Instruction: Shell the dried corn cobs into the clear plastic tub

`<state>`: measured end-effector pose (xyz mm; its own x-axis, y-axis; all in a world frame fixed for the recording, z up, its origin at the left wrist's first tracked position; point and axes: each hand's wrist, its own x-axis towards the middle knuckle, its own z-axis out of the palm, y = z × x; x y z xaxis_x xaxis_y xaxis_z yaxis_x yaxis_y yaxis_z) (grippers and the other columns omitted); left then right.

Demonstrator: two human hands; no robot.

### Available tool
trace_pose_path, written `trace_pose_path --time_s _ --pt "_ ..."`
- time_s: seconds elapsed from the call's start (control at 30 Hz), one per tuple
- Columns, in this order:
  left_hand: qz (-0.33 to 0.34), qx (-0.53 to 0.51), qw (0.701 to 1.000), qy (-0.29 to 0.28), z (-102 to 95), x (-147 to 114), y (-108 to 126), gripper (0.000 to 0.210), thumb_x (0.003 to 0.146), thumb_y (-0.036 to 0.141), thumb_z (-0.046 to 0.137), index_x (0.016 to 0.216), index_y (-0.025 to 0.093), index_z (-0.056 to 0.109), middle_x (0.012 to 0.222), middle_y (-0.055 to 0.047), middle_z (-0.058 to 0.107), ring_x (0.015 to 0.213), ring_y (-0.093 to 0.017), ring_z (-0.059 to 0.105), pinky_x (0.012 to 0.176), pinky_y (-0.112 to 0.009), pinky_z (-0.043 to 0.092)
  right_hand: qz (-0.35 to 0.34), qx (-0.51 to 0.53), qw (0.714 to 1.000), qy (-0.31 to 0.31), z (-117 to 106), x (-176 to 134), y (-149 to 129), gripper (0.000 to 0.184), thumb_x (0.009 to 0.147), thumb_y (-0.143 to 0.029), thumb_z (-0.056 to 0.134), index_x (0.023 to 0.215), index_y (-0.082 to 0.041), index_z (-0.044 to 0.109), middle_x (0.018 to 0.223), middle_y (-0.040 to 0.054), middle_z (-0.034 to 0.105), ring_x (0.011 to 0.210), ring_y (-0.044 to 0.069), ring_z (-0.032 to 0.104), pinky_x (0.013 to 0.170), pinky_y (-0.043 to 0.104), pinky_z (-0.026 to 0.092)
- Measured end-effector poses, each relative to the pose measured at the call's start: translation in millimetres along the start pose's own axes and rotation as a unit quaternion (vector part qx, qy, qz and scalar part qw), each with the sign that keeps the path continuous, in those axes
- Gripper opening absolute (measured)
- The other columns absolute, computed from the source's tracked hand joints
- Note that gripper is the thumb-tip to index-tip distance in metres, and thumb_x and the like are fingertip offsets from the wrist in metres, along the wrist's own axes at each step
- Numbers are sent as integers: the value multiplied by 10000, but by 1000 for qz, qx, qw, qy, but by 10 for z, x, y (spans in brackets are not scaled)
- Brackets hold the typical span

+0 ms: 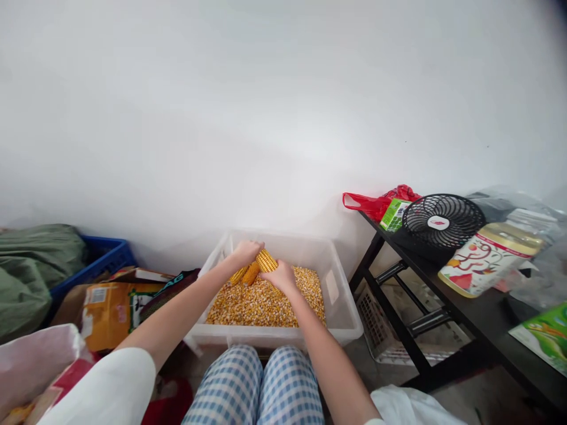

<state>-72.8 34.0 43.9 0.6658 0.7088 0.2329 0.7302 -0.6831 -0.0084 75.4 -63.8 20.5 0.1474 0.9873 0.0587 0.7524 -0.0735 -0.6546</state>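
An ear of dried yellow corn is held between both my hands, over a translucent plastic bin. My left hand is closed on its upper left end. Around its lower right end my right hand is closed. Loose corn kernels cover the bottom of the bin. On the kernels, just below my hands, lie more corn ears, partly hidden by my left hand.
To the right, a black table carries a fan, a patterned jar and a red plastic bag. Left of the bin stand an orange carton and a blue crate. A white wall rises behind.
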Motion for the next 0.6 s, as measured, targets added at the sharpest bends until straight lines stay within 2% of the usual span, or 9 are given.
trace_pose_path --time_s 0.1,0.2,0.3,0.37,0.4,0.47,0.53,0.6 --pt "24 38 999 -22 9 -65 37 190 772 143 448 932 123 549 805 -123 623 755 -213 598 664 -293 408 -45 -15 999 -18 -21 -8 89 464 550 -496 675 903 -208 587 859 43 655 740 197 601 557 238 370" --pt "55 33 997 -32 -108 -128 64 363 735 112 456 1095 141 491 819 -100 619 777 -206 588 671 -283 404 -115 -49 992 -20 -155 -29 211 486 566 -474 680 959 -211 568 863 47 651 761 201 599 596 247 379" --pt "31 -66 997 -39 -321 -178 22 554 679 133 501 1221 188 400 856 -64 625 782 -192 587 668 -263 407 -135 -56 989 8 -286 -61 319 501 595 -457 675 1007 -205 541 866 57 644 774 206 594 628 258 387" --pt "-16 -196 979 -48 -452 -197 -6 547 687 226 531 1216 189 401 908 -64 626 794 -182 591 684 -260 419 -113 -10 993 41 -307 -72 347 506 612 -475 664 1014 -202 522 862 51 638 771 202 590 630 257 394" --pt "-44 -279 958 -51 -493 -202 2 524 710 290 526 1209 184 406 938 -72 625 820 -180 593 703 -261 426 -96 31 993 58 -294 -70 340 511 620 -493 655 1014 -201 512 862 45 635 767 197 589 629 255 399" --pt "-95 -450 887 -47 -505 -202 90 497 779 419 443 1210 174 403 1008 -96 616 898 -181 590 751 -271 434 -58 143 985 80 -230 -45 282 523 645 -538 615 1022 -198 490 891 40 629 779 188 589 633 250 417" --pt "-134 -579 803 -43 -424 -190 277 529 818 509 334 1211 164 413 1070 -118 598 956 -193 581 780 -291 438 -31 273 958 86 -144 4 177 526 712 -582 517 1058 -189 459 971 55 617 835 179 592 651 243 438" --pt "-166 -638 752 -22 -286 -174 518 568 804 554 342 1179 143 457 1069 -127 598 973 -218 573 775 -309 445 -18 383 920 77 -68 62 61 535 797 -612 341 1105 -181 423 1052 72 595 892 166 589 657 233 453"
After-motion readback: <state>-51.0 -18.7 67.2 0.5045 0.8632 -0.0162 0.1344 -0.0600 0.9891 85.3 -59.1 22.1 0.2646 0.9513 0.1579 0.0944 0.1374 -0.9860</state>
